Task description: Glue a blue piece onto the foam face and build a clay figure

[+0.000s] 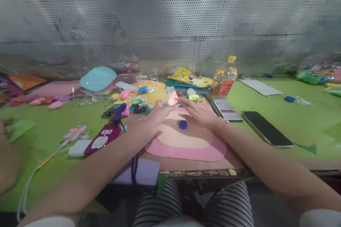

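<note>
Peach foam shape (183, 138), laid flat on a larger pink foam shape (186, 153), on the green counter (293, 113) straight ahead, near its front edge. Pressed near its far edge by the left hand (157, 114) and the right hand (200, 113), palms down, each grip apart and clamped on nothing. Judged partly built: layers stacked, one blue disc (183, 124) set near the middle, between the wrists; no other pieces seen on it, loose bits scattered beyond. Counted: one peach layer, one pink layer, one disc, two hands. Also counted nearby: one blue glue gun (117, 111) to the left, one bottle (224, 78), one lit phone (226, 109) and one dark phone (268, 128) to the right.
</note>
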A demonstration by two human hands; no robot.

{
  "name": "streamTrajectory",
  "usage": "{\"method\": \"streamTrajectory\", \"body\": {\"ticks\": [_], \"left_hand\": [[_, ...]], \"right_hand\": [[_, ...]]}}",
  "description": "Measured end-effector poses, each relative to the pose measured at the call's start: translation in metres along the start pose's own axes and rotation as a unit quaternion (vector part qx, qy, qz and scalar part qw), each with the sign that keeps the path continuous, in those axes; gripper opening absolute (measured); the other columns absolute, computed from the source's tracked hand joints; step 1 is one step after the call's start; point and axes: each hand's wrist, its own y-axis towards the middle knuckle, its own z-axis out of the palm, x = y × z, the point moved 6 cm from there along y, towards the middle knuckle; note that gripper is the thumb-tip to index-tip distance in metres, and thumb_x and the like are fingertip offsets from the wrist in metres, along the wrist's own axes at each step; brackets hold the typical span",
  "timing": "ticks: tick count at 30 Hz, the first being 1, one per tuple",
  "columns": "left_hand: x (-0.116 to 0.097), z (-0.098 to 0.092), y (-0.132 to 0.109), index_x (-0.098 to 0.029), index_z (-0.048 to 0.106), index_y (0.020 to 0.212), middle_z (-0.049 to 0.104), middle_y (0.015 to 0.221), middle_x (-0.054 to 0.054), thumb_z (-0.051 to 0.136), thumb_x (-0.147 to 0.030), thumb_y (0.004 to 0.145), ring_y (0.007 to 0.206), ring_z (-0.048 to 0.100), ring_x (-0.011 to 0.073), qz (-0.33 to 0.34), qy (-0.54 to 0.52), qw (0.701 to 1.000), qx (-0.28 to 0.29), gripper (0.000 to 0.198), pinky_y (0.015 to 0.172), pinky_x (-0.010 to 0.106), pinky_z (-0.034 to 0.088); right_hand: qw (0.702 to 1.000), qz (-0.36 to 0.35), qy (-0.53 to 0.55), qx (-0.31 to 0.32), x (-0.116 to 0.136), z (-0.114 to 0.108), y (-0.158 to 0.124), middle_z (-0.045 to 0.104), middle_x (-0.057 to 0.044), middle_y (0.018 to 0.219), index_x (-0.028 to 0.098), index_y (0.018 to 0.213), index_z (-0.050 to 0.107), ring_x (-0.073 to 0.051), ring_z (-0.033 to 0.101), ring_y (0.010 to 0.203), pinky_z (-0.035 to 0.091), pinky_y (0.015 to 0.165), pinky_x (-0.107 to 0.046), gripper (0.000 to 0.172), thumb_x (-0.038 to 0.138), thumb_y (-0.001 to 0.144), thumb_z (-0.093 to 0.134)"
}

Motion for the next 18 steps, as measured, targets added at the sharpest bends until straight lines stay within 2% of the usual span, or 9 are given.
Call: {"method": "streamTrajectory", "body": {"ticks": [3,6,8,10,12,16,18], "left_hand": [[0.003,0.003,0.012,-0.018,0.057,0.093,0.063,0.091,0.007,0.057,-0.041,0.077,0.088,0.058,0.0189,0.010,-0.014,1.000,0.005,0.028,0.077,0.032,0.045],[0.000,-0.007,0.020,-0.017,0.060,0.087,0.065,0.090,0.006,0.054,-0.039,0.078,0.087,0.059,0.0185,0.063,0.037,0.997,-0.011,0.025,0.080,0.031,0.044],[0.005,-0.010,0.021,-0.016,0.062,0.086,0.066,0.090,0.006,0.056,-0.037,0.076,0.087,0.059,0.0187,0.067,0.072,0.995,0.026,0.023,0.079,0.031,0.044],[0.013,-0.008,0.019,-0.016,0.063,0.083,0.067,0.085,0.005,0.055,-0.036,0.076,0.082,0.060,0.0186,0.046,0.093,0.992,0.077,0.023,0.075,0.031,0.045],[0.019,-0.003,0.015,-0.016,0.064,0.079,0.068,0.082,0.005,0.055,-0.033,0.075,0.079,0.060,0.0183,0.038,0.129,0.984,0.115,0.020,0.072,0.030,0.045],[0.018,0.006,0.007,-0.016,0.065,0.076,0.068,0.083,0.005,0.053,-0.026,0.075,0.080,0.060,0.0181,0.069,0.199,0.969,0.128,0.016,0.072,0.030,0.044],[0.016,0.009,0.004,-0.016,0.066,0.077,0.068,0.085,0.006,0.053,-0.023,0.074,0.081,0.060,0.0185,0.076,0.214,0.966,0.127,0.015,0.072,0.030,0.043]], "right_hand": [[0.999,-0.012,0.038,0.009,0.006,0.001,0.002,0.033,-0.018,0.141,0.015,0.141,0.025,-0.025,0.031,0.134,0.038,0.105,-0.046,0.052,0.017,0.091,0.041],[0.998,0.000,0.066,0.014,0.005,-0.003,0.004,0.048,-0.015,0.130,0.016,0.124,0.047,-0.022,0.045,0.122,0.045,0.098,-0.041,0.036,0.012,0.089,0.041],[0.997,0.032,0.067,-0.030,0.000,-0.012,0.005,0.057,-0.012,0.116,0.018,0.111,0.056,-0.021,0.052,0.111,0.048,0.092,-0.039,0.027,0.013,0.088,0.043],[0.991,0.085,0.057,-0.090,-0.008,-0.022,0.004,0.058,-0.012,0.110,0.019,0.110,0.056,-0.021,0.053,0.107,0.047,0.091,-0.041,0.025,0.017,0.087,0.048],[0.981,0.139,0.062,-0.121,-0.016,-0.026,0.002,0.059,-0.012,0.108,0.019,0.111,0.056,-0.021,0.055,0.103,0.047,0.088,-0.040,0.026,0.022,0.085,0.053],[0.972,0.189,0.127,-0.065,-0.021,-0.017,0.002,0.065,-0.006,0.087,0.019,0.091,0.066,-0.016,0.059,0.079,0.048,0.068,-0.028,0.016,0.026,0.085,0.053],[0.967,0.208,0.145,-0.031,-0.018,-0.012,0.003,0.068,-0.005,0.084,0.018,0.087,0.068,-0.014,0.060,0.075,0.046,0.065,-0.025,0.016,0.024,0.084,0.054]]}}
